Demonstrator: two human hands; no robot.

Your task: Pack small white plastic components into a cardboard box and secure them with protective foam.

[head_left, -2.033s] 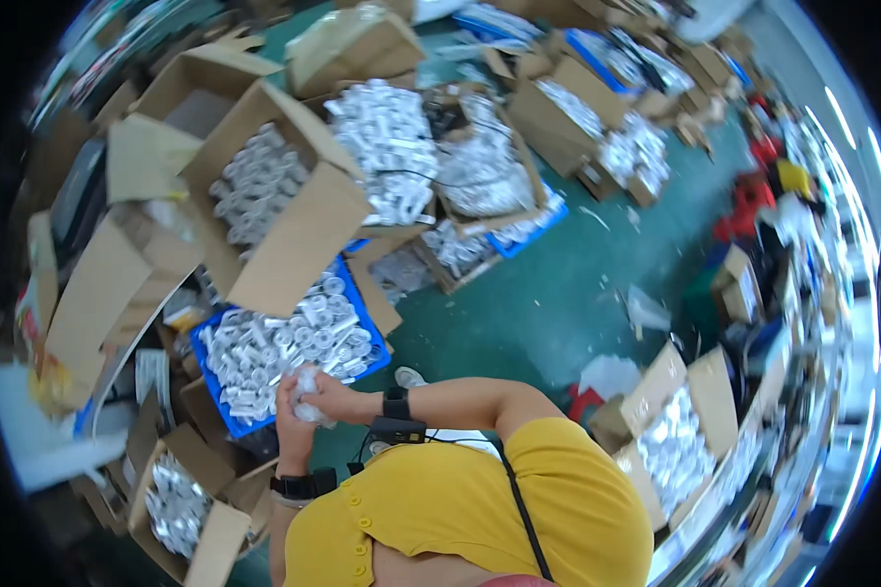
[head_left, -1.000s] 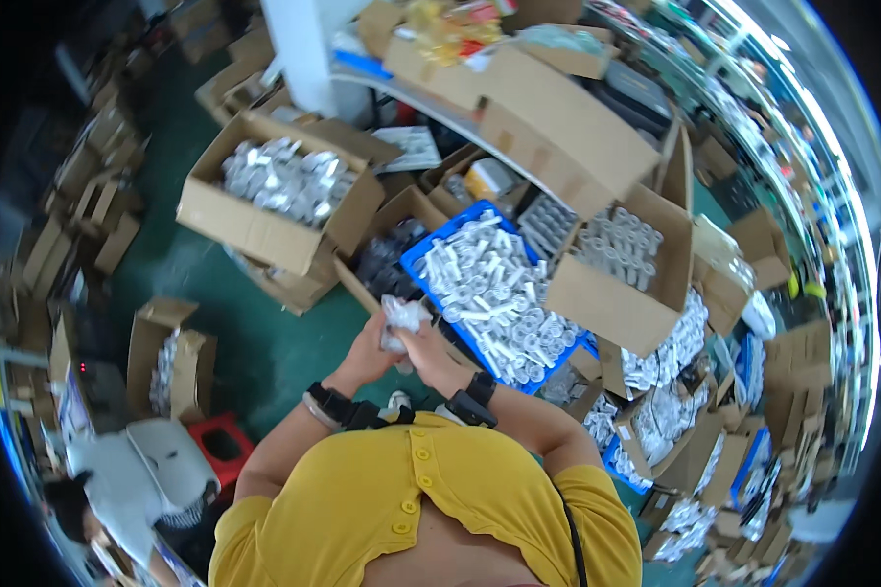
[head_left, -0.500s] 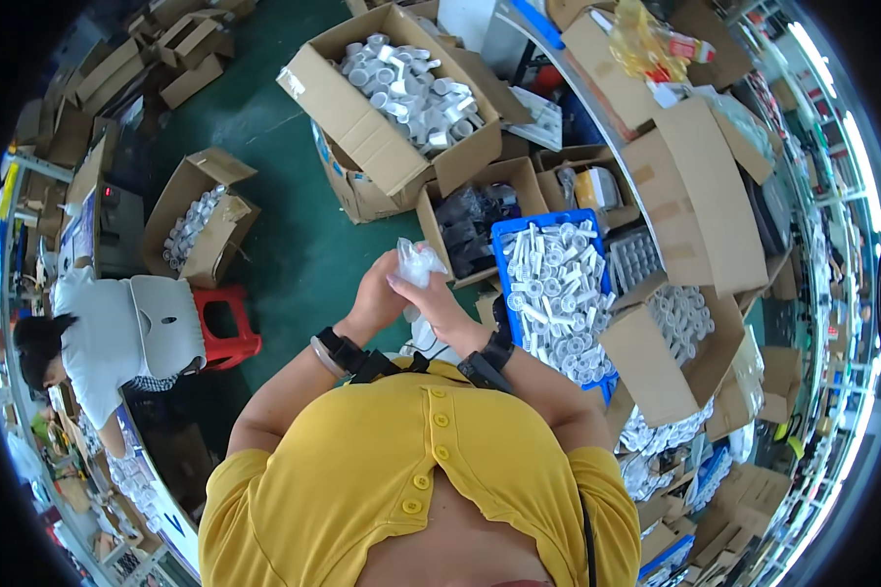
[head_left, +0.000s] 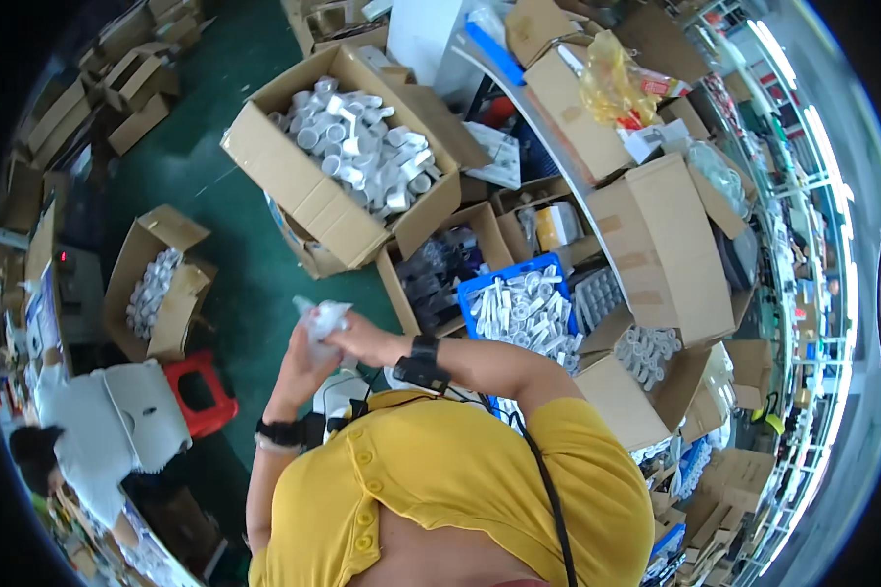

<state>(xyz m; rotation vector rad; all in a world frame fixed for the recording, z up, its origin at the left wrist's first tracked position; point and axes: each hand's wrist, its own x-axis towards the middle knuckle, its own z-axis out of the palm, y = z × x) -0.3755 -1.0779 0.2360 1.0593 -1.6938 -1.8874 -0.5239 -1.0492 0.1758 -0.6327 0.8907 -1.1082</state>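
A crumpled, translucent whitish plastic bag (head_left: 327,316) is between my two hands, out over the green floor. My left hand (head_left: 304,364) is closed round its lower left side, fingers partly hidden. From the right, my right hand (head_left: 364,340) grips the same bag, its fingertips pressed against it. Whether anything lies inside the bag, I cannot tell. The blue crate (head_left: 507,268), heaped with clear and white plastic parts, stands to the right of my right hand, behind my forearm.
A large carton (head_left: 305,188) full of white plastic fittings stands ahead. Beside it is a carton (head_left: 394,286) of dark bagged things. On the left are a smaller carton (head_left: 178,311) of parts, a red stool (head_left: 206,401) and a seated person (head_left: 93,430). Cartons crowd the right.
Both hands have moved left and nearer to me with the bag between them. My body and view have turned, and my right forearm now reaches across the blue crate's near part.
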